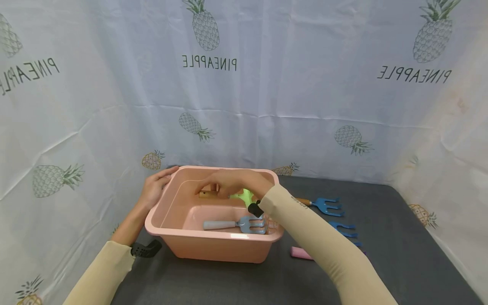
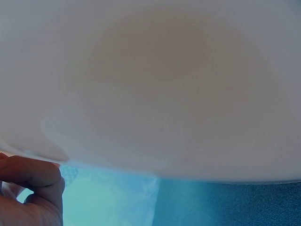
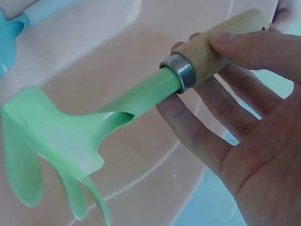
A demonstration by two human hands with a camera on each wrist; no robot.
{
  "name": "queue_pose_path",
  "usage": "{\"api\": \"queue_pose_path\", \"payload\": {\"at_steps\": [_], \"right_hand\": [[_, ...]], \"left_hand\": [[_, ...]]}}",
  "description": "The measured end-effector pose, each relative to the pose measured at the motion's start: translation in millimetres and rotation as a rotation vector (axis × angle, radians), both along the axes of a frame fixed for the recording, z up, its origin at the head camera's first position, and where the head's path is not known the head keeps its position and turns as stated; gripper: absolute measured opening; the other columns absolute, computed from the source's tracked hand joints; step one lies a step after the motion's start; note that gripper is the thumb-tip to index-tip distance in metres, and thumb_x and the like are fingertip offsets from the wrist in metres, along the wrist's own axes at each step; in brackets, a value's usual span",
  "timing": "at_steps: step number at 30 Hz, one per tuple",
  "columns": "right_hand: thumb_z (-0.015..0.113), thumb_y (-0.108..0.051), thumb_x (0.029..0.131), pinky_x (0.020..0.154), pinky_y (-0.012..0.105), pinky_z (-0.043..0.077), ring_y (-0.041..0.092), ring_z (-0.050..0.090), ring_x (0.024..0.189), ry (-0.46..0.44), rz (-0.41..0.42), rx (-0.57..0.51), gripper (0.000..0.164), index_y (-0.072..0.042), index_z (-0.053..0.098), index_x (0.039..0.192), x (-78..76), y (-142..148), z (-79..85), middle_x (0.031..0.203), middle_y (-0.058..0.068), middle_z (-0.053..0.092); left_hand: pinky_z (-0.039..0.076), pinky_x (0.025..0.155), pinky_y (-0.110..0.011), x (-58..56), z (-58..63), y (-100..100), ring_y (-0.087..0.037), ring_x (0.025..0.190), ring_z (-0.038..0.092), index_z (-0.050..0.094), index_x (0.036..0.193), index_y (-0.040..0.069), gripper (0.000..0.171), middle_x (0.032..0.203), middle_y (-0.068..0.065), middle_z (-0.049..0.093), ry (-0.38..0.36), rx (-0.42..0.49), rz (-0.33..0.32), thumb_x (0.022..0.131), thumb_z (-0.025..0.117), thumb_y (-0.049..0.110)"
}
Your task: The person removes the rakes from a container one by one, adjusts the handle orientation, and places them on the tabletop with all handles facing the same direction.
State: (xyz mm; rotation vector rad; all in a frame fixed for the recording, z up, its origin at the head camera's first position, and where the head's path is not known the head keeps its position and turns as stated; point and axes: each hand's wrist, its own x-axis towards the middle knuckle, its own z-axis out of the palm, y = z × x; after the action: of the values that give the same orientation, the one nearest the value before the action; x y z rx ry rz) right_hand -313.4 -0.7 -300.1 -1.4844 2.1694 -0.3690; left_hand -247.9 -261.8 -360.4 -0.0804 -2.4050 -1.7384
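Observation:
My right hand reaches over the pink plastic basin. It pinches the wooden handle of a green garden hand fork between thumb and fingers. In the right wrist view the fork's tines point down to the left, above the basin's inside. Along the basin's left rim, my left hand grips the edge; the left wrist view shows its bent fingers beside the pale wall. Inside the basin lies a grey-blue hand fork with a pale handle, tines toward the right.
Right of the basin, a blue fork with a wooden handle lies on the dark table. More blue tines and a pink handle show partly behind my right sleeve. A pineapple-print curtain hangs behind.

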Motion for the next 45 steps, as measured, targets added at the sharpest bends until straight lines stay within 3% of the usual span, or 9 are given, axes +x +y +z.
{"api": "queue_pose_path", "payload": {"at_steps": [10, 17, 27, 37, 45], "right_hand": [[0.050, 0.014, 0.089, 0.080, 0.024, 0.054, 0.017, 0.067, 0.105, 0.082, -0.017, -0.014, 0.073, -0.025, 0.057, 0.149, 10.5, 7.6, 22.8, 0.131, 0.003, 0.067], [0.054, -0.001, 0.101, 0.083, 0.025, 0.054, 0.015, 0.067, 0.103, 0.177, 0.007, -0.017, 0.055, -0.030, 0.059, 0.147, 19.7, 12.9, 42.0, 0.125, 0.004, 0.070], [0.051, 0.008, 0.095, 0.081, 0.026, 0.054, 0.015, 0.065, 0.105, 0.245, 0.000, -0.026, 0.066, -0.033, 0.059, 0.146, 30.6, 33.8, 71.5, 0.135, -0.004, 0.066], [0.052, 0.007, 0.096, 0.086, 0.031, 0.054, 0.017, 0.066, 0.100, 0.319, 0.025, -0.052, 0.059, -0.026, 0.062, 0.144, 36.6, 68.6, 83.8, 0.133, -0.005, 0.069], [0.055, -0.014, 0.107, 0.091, 0.034, 0.057, 0.016, 0.070, 0.104, 0.318, 0.008, -0.063, 0.039, -0.026, 0.062, 0.143, 37.9, 97.3, 80.9, 0.132, -0.005, 0.070]], "left_hand": [[0.052, 0.080, -0.008, -1.6, -2.5, 0.6, 0.015, 0.095, 0.063, 0.056, 0.144, -0.005, 0.041, 0.144, -0.020, 0.061, 0.043, 0.029, -0.005, 0.108, 0.049, 0.013], [0.051, 0.081, -0.007, -3.1, -1.5, 0.3, 0.019, 0.093, 0.059, 0.050, 0.149, -0.005, 0.043, 0.152, -0.029, 0.047, 0.007, -0.013, 0.009, 0.110, 0.043, 0.011], [0.050, 0.084, -0.005, -1.6, -0.3, 1.5, 0.022, 0.095, 0.058, 0.051, 0.148, -0.004, 0.042, 0.151, -0.023, 0.050, 0.008, -0.034, 0.014, 0.110, 0.043, 0.012], [0.049, 0.087, -0.004, 0.5, 0.0, 2.0, 0.024, 0.098, 0.055, 0.050, 0.150, -0.002, 0.043, 0.154, -0.025, 0.046, 0.003, -0.048, -0.001, 0.111, 0.042, 0.015], [0.050, 0.085, -0.006, 2.7, 0.6, 3.1, 0.021, 0.097, 0.057, 0.049, 0.151, -0.001, 0.044, 0.155, -0.028, 0.045, -0.014, -0.031, -0.003, 0.111, 0.041, 0.016]]}}
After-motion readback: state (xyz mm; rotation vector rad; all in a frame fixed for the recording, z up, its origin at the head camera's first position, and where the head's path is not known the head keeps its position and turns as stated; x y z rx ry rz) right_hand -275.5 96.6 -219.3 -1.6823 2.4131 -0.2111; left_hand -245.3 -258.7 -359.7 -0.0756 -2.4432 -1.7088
